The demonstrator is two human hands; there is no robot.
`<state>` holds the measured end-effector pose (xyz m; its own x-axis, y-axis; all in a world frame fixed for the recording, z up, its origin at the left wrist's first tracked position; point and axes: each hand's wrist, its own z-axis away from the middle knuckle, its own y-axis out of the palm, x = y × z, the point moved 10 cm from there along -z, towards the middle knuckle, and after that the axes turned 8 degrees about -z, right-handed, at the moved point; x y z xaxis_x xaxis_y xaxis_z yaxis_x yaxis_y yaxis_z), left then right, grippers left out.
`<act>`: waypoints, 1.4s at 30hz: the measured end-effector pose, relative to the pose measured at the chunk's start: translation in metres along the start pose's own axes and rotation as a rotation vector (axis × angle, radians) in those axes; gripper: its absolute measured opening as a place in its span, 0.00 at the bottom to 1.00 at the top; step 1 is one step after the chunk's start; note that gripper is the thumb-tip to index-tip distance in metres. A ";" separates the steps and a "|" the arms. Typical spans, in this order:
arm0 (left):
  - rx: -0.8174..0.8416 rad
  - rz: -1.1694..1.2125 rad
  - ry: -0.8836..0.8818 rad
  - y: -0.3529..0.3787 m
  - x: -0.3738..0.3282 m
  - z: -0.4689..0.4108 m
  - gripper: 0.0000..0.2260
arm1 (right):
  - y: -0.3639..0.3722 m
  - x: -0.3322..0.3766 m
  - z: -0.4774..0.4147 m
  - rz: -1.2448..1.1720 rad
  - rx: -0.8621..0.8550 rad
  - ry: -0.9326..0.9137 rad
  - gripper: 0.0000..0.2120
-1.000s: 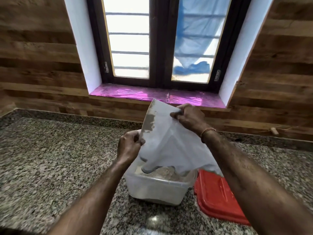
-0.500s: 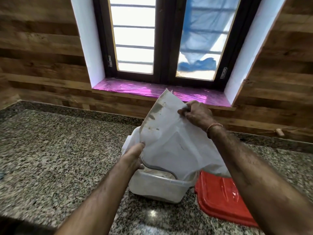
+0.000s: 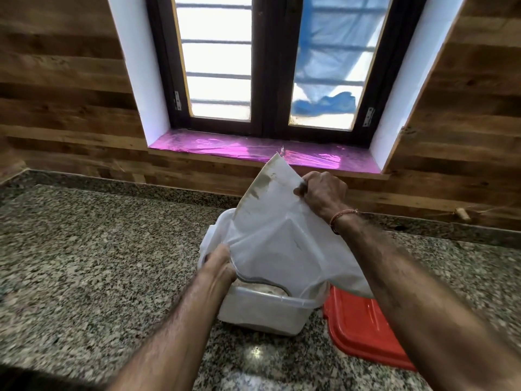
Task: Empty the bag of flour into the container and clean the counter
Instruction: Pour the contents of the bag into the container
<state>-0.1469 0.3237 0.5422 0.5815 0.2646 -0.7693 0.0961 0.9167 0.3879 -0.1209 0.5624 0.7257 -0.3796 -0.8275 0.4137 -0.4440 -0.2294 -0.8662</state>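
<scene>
A limp white flour bag (image 3: 282, 235) hangs upside down, its mouth draped over a clear plastic container (image 3: 262, 311) on the granite counter. Brownish flour residue streaks the bag's raised corner. A little pale flour shows inside the container under the bag's edge. My right hand (image 3: 321, 193) pinches the bag's upper edge and holds it high. Lower down at the bag's left edge, my left hand (image 3: 220, 263) grips the plastic just above the container's rim.
A red lid (image 3: 363, 328) lies flat on the counter right of the container, partly under my right forearm. The speckled granite counter (image 3: 98, 263) stretches left. Behind stand a wood-panel wall and a window with a pink-lined sill (image 3: 225, 146).
My left hand has dropped from the bag's middle to its lower left edge at the container's rim. The bag has slumped further over the container, covering most of the flour.
</scene>
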 end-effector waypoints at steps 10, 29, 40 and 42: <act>-0.112 0.116 -0.071 -0.013 0.007 -0.025 0.11 | 0.001 0.008 0.003 0.055 0.005 -0.060 0.08; -0.171 0.176 0.033 -0.018 0.002 -0.058 0.08 | -0.016 0.003 0.016 0.052 0.009 -0.087 0.05; -0.069 0.067 -0.141 0.007 0.012 -0.014 0.12 | -0.025 -0.002 0.018 0.087 -0.019 -0.093 0.07; -0.043 0.083 -0.141 0.003 0.013 -0.037 0.07 | -0.025 -0.001 0.020 0.089 -0.017 -0.098 0.07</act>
<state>-0.1686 0.3410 0.5145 0.6941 0.2982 -0.6552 0.0099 0.9061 0.4229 -0.0932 0.5587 0.7418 -0.3375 -0.8904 0.3055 -0.4261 -0.1449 -0.8930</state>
